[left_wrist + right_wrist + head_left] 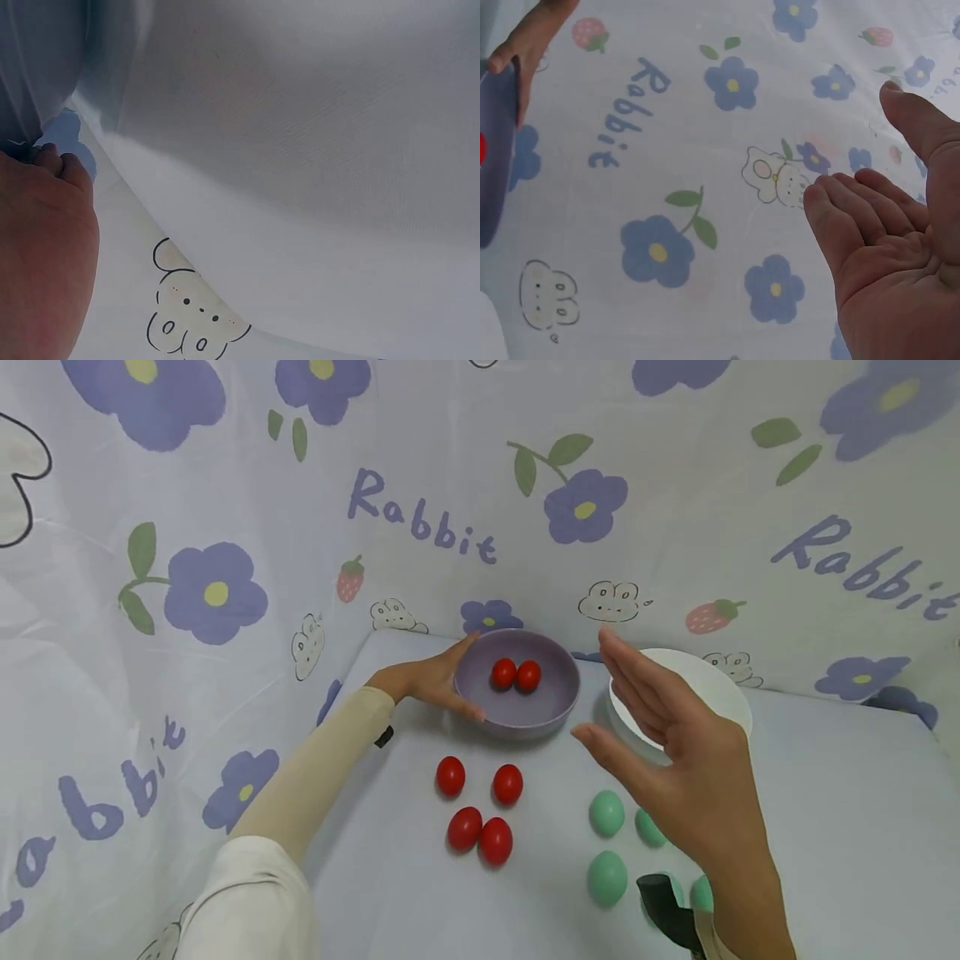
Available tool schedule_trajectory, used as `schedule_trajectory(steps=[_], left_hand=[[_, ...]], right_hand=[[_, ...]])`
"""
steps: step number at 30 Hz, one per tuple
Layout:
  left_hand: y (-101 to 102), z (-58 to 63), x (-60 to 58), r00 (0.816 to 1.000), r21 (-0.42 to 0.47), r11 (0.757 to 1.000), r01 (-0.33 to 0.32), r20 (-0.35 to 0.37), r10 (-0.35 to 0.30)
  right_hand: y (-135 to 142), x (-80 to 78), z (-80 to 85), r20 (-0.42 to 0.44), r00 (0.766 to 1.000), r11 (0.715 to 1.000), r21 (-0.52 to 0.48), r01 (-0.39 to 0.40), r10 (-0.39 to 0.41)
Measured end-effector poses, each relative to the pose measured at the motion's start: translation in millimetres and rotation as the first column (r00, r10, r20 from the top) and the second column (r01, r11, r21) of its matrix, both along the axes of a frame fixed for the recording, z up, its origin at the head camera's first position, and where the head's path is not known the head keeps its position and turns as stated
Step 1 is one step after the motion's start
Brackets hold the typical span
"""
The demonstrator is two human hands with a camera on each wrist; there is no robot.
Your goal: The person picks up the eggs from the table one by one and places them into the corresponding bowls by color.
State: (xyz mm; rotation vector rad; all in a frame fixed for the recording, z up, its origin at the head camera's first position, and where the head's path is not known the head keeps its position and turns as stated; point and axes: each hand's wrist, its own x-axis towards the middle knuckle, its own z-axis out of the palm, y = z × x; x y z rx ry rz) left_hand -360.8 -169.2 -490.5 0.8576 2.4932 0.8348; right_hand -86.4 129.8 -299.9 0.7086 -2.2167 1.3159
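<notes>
On the table (pixel 840 827) stand a white bowl (pixel 708 677) and, left of it, a purple bowl (pixel 553 693); the left hand (pixel 441 680) grips the latter, seemingly to steady it; the right hand (pixel 692 768) hangs wide, holding nothing; two red eggs (pixel 528 676) sit inside the purple bowl, four nearer me; green eggs (pixel 607 878) lie apart, perhaps grouped by colour.

Pretty soft, even light in the head view — faint shadow under the purple bowl (pixel 517 708) near the tabletop's (pixel 555 827) far edge. Left wrist cam's way dimmer, kinda grey.
</notes>
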Motion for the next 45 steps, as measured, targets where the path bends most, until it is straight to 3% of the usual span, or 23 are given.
schedule_trajectory(steps=[4,7,9,11,14,20,27,32,38,45], left_hand=[[5,6.9,-3.8,1.0,0.001,1.0,0.004,-0.01,-0.004],[4,10.4,-4.5,1.0,0.003,1.0,-0.011,-0.012,0.011],[3,11.7,-4.4,1.0,-0.002,1.0,-0.023,-0.013,0.023],[2,12.0,-4.1,0.999,-0.012,0.999,-0.031,-0.013,0.031],[0,12.0,-3.4,0.999,-0.016,0.999,-0.033,-0.006,0.033],[0,12.8,-0.5,0.999,-0.015,0.999,-0.038,0.018,0.038],[2,9.9,0.9,0.999,-0.001,0.999,-0.037,0.029,0.037],[2,6.6,1.2,0.999,0.008,0.999,-0.037,0.037,0.037],[1,1.5,1.0,0.999,-0.009,0.999,-0.039,0.025,0.039],[2,0.0,2.0,0.999,0.0,1.0,-0.029,0.021,0.029]], right_hand=[[-3,19.0,-12.9,0.012,0.996,0.994,-0.057,-0.089,0.09],[-10,24.3,-36.8,0.048,0.988,0.989,-0.043,-0.143,0.145],[-17,24.6,-58.2,0.124,0.982,0.989,-0.001,-0.147,0.146],[-23,22.2,-82.8,0.21,0.969,0.988,0.052,-0.144,0.13],[-33,18.9,-118.1,0.361,0.931,0.98,0.161,-0.114,0.049],[-47,15.7,-168.2,0.494,0.865,0.934,0.341,-0.104,-0.084],[-47,13.4,-187.2,0.548,0.826,0.887,0.437,-0.146,-0.134],[-49,13.9,-196.0,0.536,0.834,0.872,0.464,-0.159,-0.134],[-51,15.2,-202.1,0.509,0.846,0.866,0.484,-0.127,-0.16],[-51,15.0,-205.9,0.542,0.829,0.892,0.433,-0.134,-0.139]])
